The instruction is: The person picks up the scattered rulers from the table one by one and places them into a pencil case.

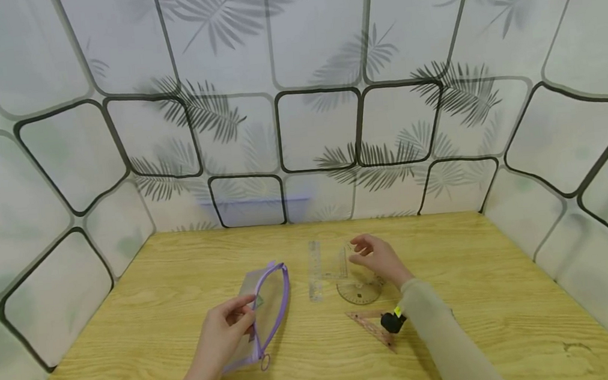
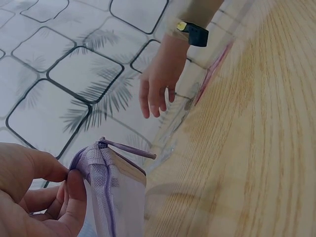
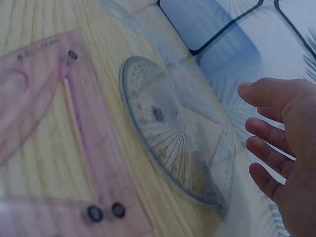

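My left hand [image 1: 221, 333] pinches the purple-trimmed edge of a see-through zip pouch [image 1: 272, 306] between thumb and fingers. The pouch's mouth gapes toward the right, and a ring-shaped zip pull [image 2: 131, 149] hangs at one end. Over the drawing tools hovers my right hand [image 1: 379, 260], its fingers loosely bent and holding nothing. Below and around it lie a clear protractor [image 1: 360, 292] and a clear set square [image 1: 338, 265]. A clear straight ruler [image 1: 315, 271] is left of them. Nearer to me is a pink set square [image 3: 94, 113], partly behind the right wrist in the head view.
All the tools rest on a wood-grain table [image 1: 182, 285]. A patterned curtain [image 1: 320, 128] with leaf prints encloses the back and both sides. A black device [image 1: 393, 322] with a yellow tag is strapped to the right wrist.
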`<state>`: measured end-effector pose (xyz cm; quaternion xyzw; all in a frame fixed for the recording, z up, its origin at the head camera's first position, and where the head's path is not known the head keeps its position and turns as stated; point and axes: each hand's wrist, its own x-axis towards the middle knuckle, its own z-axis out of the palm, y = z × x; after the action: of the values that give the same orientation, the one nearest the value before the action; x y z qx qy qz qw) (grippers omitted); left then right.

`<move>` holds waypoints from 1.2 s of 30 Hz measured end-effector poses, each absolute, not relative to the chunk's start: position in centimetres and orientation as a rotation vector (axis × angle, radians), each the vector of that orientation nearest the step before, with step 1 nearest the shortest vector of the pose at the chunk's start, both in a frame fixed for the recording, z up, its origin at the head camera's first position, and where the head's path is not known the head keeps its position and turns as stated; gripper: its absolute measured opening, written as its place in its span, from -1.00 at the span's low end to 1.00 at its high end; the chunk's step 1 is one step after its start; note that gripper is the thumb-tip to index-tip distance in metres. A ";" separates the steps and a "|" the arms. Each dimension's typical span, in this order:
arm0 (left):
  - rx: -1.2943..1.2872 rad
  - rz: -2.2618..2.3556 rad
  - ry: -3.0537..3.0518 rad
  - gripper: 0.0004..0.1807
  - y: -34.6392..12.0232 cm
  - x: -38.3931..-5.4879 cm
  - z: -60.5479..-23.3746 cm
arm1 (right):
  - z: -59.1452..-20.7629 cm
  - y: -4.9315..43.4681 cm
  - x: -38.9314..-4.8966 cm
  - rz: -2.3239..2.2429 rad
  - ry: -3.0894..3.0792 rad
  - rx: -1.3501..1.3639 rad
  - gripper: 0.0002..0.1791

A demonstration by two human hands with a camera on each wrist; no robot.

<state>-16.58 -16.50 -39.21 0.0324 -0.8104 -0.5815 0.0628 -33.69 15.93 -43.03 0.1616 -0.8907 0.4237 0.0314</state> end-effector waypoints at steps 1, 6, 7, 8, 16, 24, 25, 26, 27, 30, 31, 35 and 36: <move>0.098 -1.756 -2.451 -0.63 -16.5 -16.6 -39.2 | -43.2 16.1 -33.7 1.306 -2.744 0.491 -0.51; 0.101 -1.752 -2.459 -0.63 -16.5 -16.5 -39.2 | -44.1 16.7 -34.0 1.275 -2.754 0.449 -0.52; 0.101 -1.752 -2.460 -0.63 -16.5 -16.5 -39.2 | -44.3 16.8 -34.0 1.263 -2.754 0.441 -0.53; 0.103 -1.751 -2.460 -0.63 -16.5 -16.5 -39.3 | -44.4 16.9 -34.0 1.247 -2.758 0.432 -0.53; 0.101 -1.735 -2.465 -0.63 -16.6 -16.4 -39.3 | -45.0 17.0 -34.0 1.196 -2.777 0.365 -0.51; 0.119 -1.743 -2.480 -0.63 -16.5 -16.4 -39.3 | -45.8 17.3 -34.0 1.148 -2.793 0.306 -0.47; 0.119 -1.744 -2.481 -0.63 -16.5 -16.4 -39.3 | -45.8 17.2 -33.9 1.149 -2.795 0.296 -0.47; 0.120 -1.744 -2.482 -0.63 -16.5 -16.4 -39.3 | -45.9 17.3 -33.9 1.143 -2.798 0.290 -0.47; 0.119 -1.745 -2.482 -0.63 -16.5 -16.3 -39.3 | -45.9 17.3 -33.8 1.130 -2.799 0.292 -0.48; 0.115 -1.742 -2.481 -0.63 -16.6 -16.3 -39.3 | -45.8 17.3 -33.6 1.074 -2.820 0.295 -0.49; 0.117 -1.741 -2.479 -0.63 -16.6 -16.3 -39.3 | -45.7 17.3 -33.6 1.056 -2.831 0.298 -0.50; 0.118 -1.728 -2.478 -0.63 -16.7 -16.4 -39.4 | -45.4 17.1 -33.4 1.005 -2.874 0.294 -0.50; 0.111 -1.720 -2.479 -0.63 -16.8 -16.4 -39.4 | -45.4 17.1 -33.4 1.003 -2.884 0.288 -0.50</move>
<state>-16.41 -16.76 -39.43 0.0368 -0.8194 -0.5687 0.0611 -33.41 17.12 -45.37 0.0939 -0.9397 0.3267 0.0375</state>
